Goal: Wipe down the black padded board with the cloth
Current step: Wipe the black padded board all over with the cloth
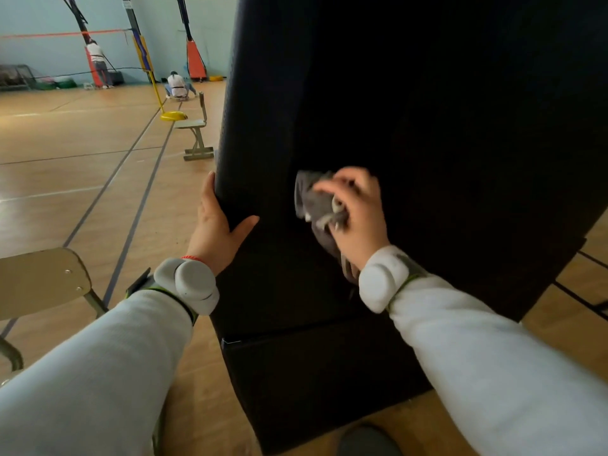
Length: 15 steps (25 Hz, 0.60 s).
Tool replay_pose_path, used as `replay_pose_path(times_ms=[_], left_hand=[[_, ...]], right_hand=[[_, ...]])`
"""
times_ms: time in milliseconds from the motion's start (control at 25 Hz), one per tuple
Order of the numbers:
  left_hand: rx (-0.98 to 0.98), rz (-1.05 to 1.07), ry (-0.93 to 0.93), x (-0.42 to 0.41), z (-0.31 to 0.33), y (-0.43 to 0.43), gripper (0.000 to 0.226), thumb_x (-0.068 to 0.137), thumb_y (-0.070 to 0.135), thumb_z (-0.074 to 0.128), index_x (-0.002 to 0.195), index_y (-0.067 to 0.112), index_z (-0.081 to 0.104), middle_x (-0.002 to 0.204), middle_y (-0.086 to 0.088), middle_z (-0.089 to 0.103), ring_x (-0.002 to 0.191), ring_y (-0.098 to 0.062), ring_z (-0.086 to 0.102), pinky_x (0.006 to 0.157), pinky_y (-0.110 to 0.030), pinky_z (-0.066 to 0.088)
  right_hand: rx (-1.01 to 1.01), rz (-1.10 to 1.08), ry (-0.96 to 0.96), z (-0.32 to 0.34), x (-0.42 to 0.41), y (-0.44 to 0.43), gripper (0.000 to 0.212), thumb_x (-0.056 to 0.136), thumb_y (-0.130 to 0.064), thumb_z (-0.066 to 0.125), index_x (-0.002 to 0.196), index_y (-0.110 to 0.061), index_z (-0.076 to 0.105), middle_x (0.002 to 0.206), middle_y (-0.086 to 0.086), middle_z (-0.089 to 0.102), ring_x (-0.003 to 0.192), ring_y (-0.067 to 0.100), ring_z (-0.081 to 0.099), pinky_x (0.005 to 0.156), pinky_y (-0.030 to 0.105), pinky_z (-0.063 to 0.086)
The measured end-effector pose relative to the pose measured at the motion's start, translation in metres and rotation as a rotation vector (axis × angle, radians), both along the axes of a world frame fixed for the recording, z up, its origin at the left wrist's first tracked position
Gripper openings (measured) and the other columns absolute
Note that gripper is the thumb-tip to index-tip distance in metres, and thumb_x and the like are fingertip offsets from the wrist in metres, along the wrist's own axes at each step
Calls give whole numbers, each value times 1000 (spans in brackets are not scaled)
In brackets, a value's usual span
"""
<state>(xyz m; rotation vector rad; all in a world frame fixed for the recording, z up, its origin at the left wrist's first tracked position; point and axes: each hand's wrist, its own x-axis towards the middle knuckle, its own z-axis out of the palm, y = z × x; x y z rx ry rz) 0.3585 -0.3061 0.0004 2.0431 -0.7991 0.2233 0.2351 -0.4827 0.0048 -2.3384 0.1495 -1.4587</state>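
The black padded board (pixel 427 110) stands upright in front of me and fills the middle and right of the view. My left hand (pixel 217 225) grips its left edge, thumb on the front face and fingers wrapped behind. My right hand (pixel 358 209) presses a crumpled grey cloth (pixel 316 205) against the board's front at mid-height, with part of the cloth hanging down below the wrist. Both wrists carry white bands over light grey sleeves.
A wooden gym floor (pixel 82 166) with dark lines spreads to the left. A tan chair seat (pixel 42 278) is close at my lower left, and another chair (pixel 195 133) stands beside the board's left edge. Two people (pixel 176 85) and padded hoop posts (pixel 195 59) are far back.
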Motion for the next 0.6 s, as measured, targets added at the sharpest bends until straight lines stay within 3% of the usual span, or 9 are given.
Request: replay_pose_path(times_ms=[120,360,520,600], left_hand=[[-7,-6,17,1,-10,3,99,79,32,71,148,19,1,152,-8,21,138,-25,25,112,-45,28],[-49,24,-37,3,-14,-2,98,80,29,70,148,14,1,152,-8,21,139,-24,24,113,-41,27],[-42,27,-57,-1,-19,-2,97,80,28,70,148,15,1,152,-8,21,139,-24,24,112,-39,26],[-35,26,-62,-3,-22,1,97,81,27,70,148,14,1,152,-9,21,139,-24,23,113,-39,25]], right_hand=[[45,-128,-179,28,17,1,32,74,-16,66,106,-22,67,115,6,52,103,19,46,89,47,42],[2,-149,-126,-12,30,12,35,70,-18,71,103,-26,65,116,1,46,105,18,40,92,44,36],[-91,-81,83,-61,20,19,42,70,-20,67,110,-29,55,118,-2,33,108,27,40,91,43,36],[-123,-76,168,-69,13,20,41,69,-19,68,108,-26,59,117,0,35,109,26,37,91,40,33]])
